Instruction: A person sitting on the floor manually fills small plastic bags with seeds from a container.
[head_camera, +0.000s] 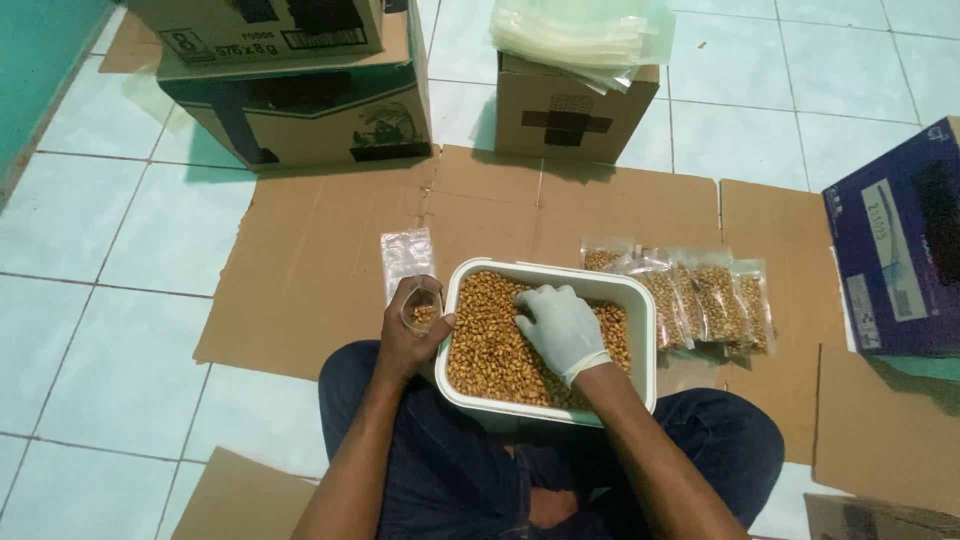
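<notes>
Digging my white-gloved right hand (560, 325), fingers curled, into golden fried kernels (490, 350) inside the white rectangular plastic tub (545, 272), I grasp a small clear plastic pouch (422, 308) with my bare left hand (412, 335).

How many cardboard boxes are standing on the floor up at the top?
3: two stacked at the upper left, the top box on the lower box, and a smaller box to their right under clear bags. Others may lie out of view.
</notes>
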